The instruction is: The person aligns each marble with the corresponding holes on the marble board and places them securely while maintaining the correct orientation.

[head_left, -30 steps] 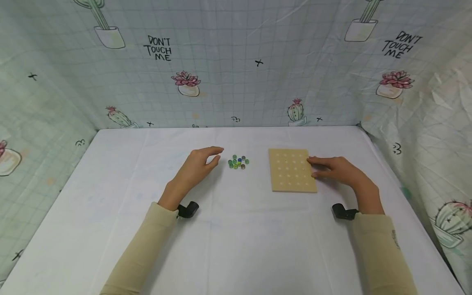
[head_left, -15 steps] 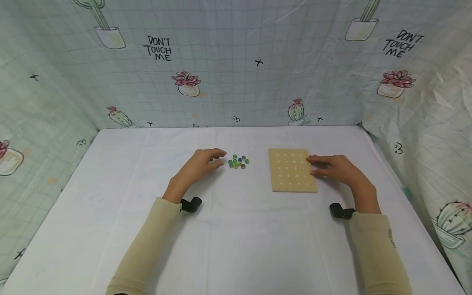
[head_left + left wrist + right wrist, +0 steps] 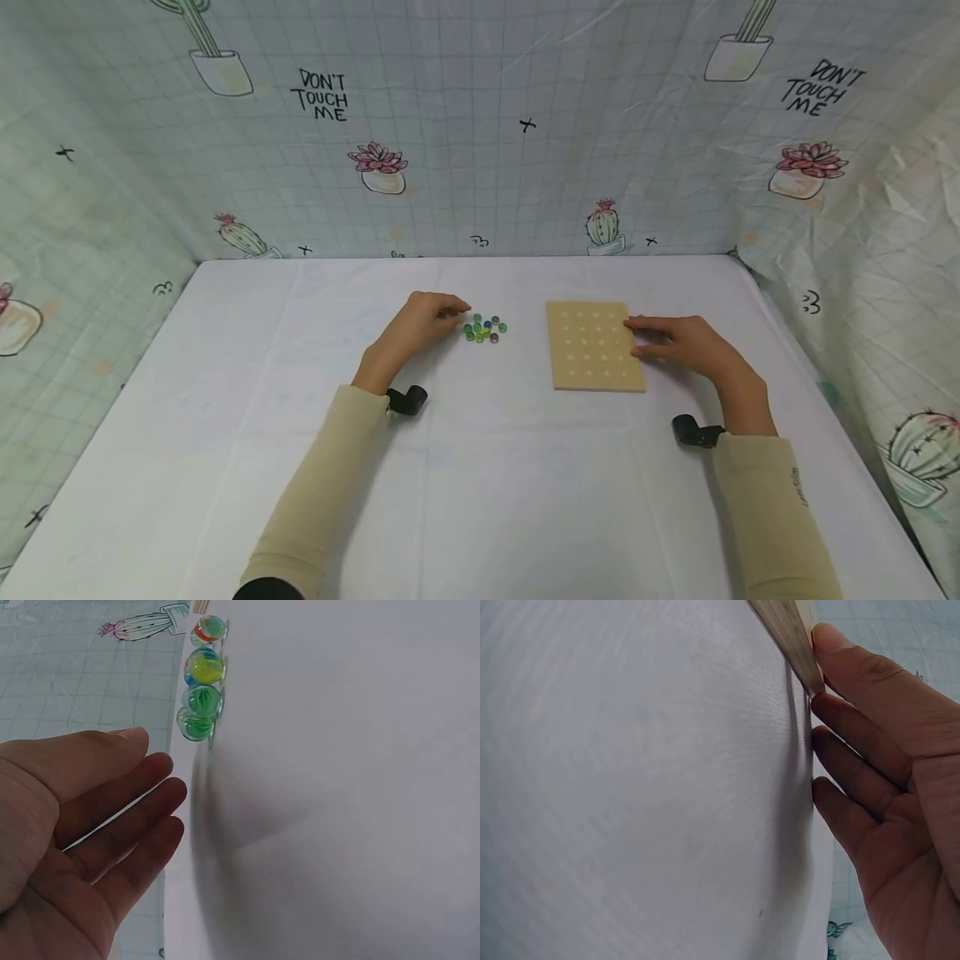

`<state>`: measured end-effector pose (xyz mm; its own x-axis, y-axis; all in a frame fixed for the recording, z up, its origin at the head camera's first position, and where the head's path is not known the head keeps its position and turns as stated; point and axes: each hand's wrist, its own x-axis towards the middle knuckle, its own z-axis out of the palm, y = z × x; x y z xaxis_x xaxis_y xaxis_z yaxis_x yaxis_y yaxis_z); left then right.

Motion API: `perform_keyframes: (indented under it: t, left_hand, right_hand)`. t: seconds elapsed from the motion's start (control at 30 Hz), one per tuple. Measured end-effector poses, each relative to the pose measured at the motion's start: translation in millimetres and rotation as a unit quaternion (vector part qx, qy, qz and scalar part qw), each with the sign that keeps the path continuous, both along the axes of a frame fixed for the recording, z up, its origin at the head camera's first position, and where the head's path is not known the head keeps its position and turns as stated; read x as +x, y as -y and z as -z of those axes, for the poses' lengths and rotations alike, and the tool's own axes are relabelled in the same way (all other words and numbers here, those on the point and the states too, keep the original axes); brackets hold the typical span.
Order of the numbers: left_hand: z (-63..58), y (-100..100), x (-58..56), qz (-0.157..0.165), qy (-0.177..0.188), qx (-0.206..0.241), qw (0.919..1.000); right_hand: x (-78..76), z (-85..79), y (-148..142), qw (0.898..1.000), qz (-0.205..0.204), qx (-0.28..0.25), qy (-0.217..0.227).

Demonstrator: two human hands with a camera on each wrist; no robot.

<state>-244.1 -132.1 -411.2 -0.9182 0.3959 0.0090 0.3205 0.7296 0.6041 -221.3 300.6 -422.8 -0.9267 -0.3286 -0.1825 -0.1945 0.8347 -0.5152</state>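
Several glass marbles (image 3: 487,332), mostly green with blue, yellow and brownish ones, lie in a loose cluster on the white-covered table. Just left of them hovers my left hand (image 3: 420,329), thumb and fingers slightly bent with nothing between them. In the left wrist view, the marbles (image 3: 204,669) sit a little beyond the fingertips, apart from them. Right of the cluster lies a flat, light wooden board (image 3: 592,347) with rows of small round hollows. My right hand (image 3: 686,343) touches its right edge with thumb and fingertips. The board's edge (image 3: 787,637) meets these fingertips in the right wrist view.
A white cloth (image 3: 487,500) covers the table. Patterned curtains (image 3: 465,125) with cactus drawings close off the back and both sides. Black wrist cameras (image 3: 407,400) stick out from both cuffs.
My left hand has moved right and slightly away from me, closer to the marbles, and its fingers have drawn nearer together. My right hand and the board have stayed in place.
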Motion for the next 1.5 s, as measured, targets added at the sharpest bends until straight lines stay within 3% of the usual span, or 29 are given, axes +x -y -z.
perform_keyframes:
  t: [0.13,0.5,1.2,1.5]
  left_hand:
    - [-1.1,-1.2,-8.6,0.003,-0.004,0.005,1.0]
    - [3.6,-3.4,-24.7,0.063,-0.005,0.006,0.998]
    - [5.3,-4.8,-35.3,0.119,-0.019,-0.054,0.9913]
    - [5.6,-6.8,-38.7,0.139,-0.032,-0.044,0.9888]
  right_hand:
    - [0.0,0.0,-0.4,1.0,-0.003,-0.003,-0.004]
    - [-0.1,-2.7,1.3,1.0,-0.014,0.008,-0.008]
    - [-4.0,-4.3,2.7,0.999,-0.028,0.019,-0.008]
    - [-4.8,-5.0,2.5,0.999,-0.026,0.035,0.003]
